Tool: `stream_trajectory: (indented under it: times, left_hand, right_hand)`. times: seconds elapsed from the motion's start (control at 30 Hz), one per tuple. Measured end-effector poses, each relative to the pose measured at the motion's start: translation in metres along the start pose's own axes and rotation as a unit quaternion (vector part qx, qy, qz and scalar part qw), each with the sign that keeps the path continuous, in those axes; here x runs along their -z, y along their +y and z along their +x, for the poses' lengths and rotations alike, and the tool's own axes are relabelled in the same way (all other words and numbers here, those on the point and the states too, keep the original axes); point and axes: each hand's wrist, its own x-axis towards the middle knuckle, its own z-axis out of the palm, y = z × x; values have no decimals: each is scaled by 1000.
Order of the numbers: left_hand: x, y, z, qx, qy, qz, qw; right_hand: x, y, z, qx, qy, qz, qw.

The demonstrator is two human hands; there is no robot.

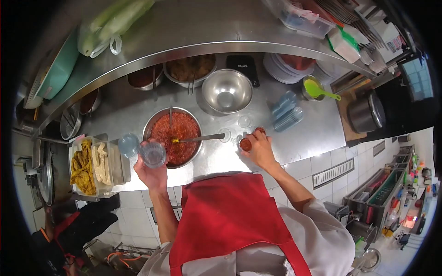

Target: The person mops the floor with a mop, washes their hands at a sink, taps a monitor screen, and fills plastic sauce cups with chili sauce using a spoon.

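Note:
My left hand [152, 175] is closed around a clear plastic cup [153, 155], beside the left rim of a metal bowl. Chunky red sauce [171, 126] fills that bowl, with a long-handled spoon [202, 137] resting across it and another metal handle [171, 117] standing at its far side. On the counter to the right, my right hand [261, 151] has its fingers curled about a small cup of red sauce [245, 145]. A second patch of red shows past its fingertips, mostly hidden. Near it are small clear round pieces [225, 135], either cups or lids.
An empty steel bowl [227, 91], a black scale [243, 69] and stacked clear cups [286, 111] stand behind. Clear containers of food [94, 168] sit at left. A green ladle [317, 90] rests in a pot. A steel shelf [193, 48] overhangs the counter.

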Motion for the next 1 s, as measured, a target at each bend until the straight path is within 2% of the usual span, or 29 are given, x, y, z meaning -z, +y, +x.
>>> stream_trajectory:
  times: [0.1,0.2,0.3,0.4,0.43,0.5,0.6,0.63,0.73,0.77,0.9,1.0]
  left_hand:
    - [-2,-1,1,3,0,-8,1000]
    - [-4,-2,3,11,-13,-8,1000]
    - [-1,-3,1,15,-20,-37,999]
    - [17,-4,1,40,-130,-170,976]
    - [20,-6,0,38,-112,-164,979]
    - [24,-8,-3,28,-74,-152,985]
    - [26,2,-7,1,3,-135,991]
    - [31,7,-8,-12,-1,-122,992]
    - [51,21,-13,-49,0,-93,995]
    - [52,25,-16,-54,6,-84,995]
    - [45,34,-27,-68,56,-60,994]
    - [48,37,-34,-67,64,-21,995]
  right_hand:
    - [-21,4,0,1,-5,9,1000]
    - [-9,-12,0,23,68,-9,997]
    - [22,-30,2,4,139,65,988]
    - [28,-54,16,92,211,182,956]
    - [39,-80,21,141,209,165,954]
    - [43,-120,41,229,133,23,964]
    - [12,-141,62,216,0,-142,966]
    - [11,-147,70,207,-31,-137,968]
    - [20,-149,84,264,-95,-124,952]
    - [22,-148,85,299,-63,-106,946]
    - [70,-152,85,300,-82,-100,945]
    - [83,-149,91,316,-40,-137,938]
